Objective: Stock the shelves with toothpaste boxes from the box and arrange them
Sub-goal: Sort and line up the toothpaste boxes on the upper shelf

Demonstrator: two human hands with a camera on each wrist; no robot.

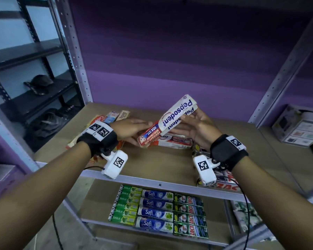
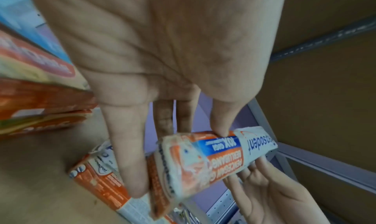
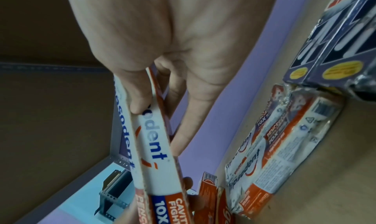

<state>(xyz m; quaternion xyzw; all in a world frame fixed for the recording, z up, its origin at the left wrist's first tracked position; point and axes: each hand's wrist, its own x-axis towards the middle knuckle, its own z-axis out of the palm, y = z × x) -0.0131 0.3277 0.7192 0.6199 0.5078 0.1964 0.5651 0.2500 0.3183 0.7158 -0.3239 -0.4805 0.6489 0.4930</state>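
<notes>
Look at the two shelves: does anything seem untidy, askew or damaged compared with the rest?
Yes. The lower-shelf rows lie neat, but the upper-shelf packs at the left lie scattered. The Pepsodent pack both hands hold is tilted, its wrap crumpled at the end.

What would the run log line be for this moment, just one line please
held: Pepsodent boxes | left hand grips red end | right hand grips white end | above upper shelf | not yet placed
</notes>
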